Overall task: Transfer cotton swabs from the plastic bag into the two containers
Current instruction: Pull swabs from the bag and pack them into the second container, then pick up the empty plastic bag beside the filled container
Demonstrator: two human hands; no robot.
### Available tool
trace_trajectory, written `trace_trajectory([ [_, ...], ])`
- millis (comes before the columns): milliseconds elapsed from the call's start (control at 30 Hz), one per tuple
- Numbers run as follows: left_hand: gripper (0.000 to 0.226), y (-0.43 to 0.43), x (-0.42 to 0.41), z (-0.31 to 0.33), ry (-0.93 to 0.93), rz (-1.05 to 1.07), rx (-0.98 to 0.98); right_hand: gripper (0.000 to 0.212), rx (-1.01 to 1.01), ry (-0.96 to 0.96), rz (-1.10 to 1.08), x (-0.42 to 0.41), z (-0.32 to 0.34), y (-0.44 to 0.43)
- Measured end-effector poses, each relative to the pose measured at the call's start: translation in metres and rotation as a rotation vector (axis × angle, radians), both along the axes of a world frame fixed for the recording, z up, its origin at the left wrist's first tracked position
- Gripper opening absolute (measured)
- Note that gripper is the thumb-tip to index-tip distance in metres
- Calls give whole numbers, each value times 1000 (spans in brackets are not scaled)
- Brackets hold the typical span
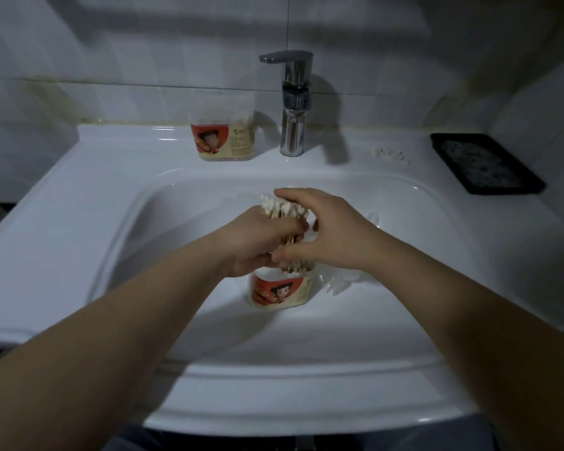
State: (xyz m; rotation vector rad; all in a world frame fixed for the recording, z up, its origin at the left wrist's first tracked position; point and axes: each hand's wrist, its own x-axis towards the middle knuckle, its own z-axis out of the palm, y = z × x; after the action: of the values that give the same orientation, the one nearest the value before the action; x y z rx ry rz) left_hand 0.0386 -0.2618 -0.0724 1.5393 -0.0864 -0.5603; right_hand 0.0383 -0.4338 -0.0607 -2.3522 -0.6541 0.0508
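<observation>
Clutching a thick bundle of cotton swabs [284, 208] in the left grip [258, 242], fingers curling round the sticks at mid-length. Cupping the same bundle from the opposite side with the right grip [323, 229], fingers arching over the white tips, thumb pressing in lower down. Holding the bundle roughly upright over the near container [279, 291], lower ends reaching its open mouth. Working above the middle of the sink [79, 222] basin, with that container standing there, red label facing forward. Having the clear plastic bag [339, 281] lying crumpled in the basin just right of it, partly under the right wrist. Showing the far container [223, 131] on the sink's back edge, just left of the faucet [293, 102], blurred white contents filling its clear upper part. Showing also a few loose swabs [391, 154] on the same edge right of the faucet, and a black tray [487, 162] at the back right corner.
</observation>
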Motion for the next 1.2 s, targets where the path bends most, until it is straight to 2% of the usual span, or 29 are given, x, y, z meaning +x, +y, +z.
trace_trajectory([
  [133, 34, -4, -5, 2, -178, -149, 105, 54, 44, -74, -75, 2, 2, 2],
  [233, 39, -8, -7, 2, -242, -206, 168, 24, 21, 11, -85, -2, 4, 8],
  [300, 58, -9, -8, 1, -233, -234, 224, 21, 20, 16, -84, -4, 4, 10],
  [400, 104, -5, -4, -3, -177, -194, 287, 17, 28, 14, -81, -5, 3, 11],
  [467, 129, -1, -4, -1, -134, -201, 314, 21, 32, 48, -81, -7, 3, 13],
  [567, 142, 1, -1, 2, -132, -244, 324, 31, 46, 75, -84, -9, 5, 18],
  [633, 147, 3, -2, 5, -77, -218, 274, 27, 100, 46, -111, -8, 5, 20],
  [700, 130, 8, -1, 10, -33, -206, 174, 25, 186, 35, -150, -7, 4, 19],
  [800, 79, 17, -4, 22, 54, -162, -30, 26, 325, 35, -234, -4, 3, 18],
  [900, 58, 7, -7, 26, 203, 150, -251, 30, 411, 4, -350, -6, 4, 21],
  [967, 52, -7, -10, 27, 181, 340, -352, 32, 421, -15, -379, -11, 4, 26],
  [1067, 51, -22, -11, 24, 54, 516, -306, 35, 418, 3, -405, -15, 3, 35],
  [1200, 54, -21, -12, 25, -16, 542, -174, 32, 359, 14, -364, -13, 2, 35],
])
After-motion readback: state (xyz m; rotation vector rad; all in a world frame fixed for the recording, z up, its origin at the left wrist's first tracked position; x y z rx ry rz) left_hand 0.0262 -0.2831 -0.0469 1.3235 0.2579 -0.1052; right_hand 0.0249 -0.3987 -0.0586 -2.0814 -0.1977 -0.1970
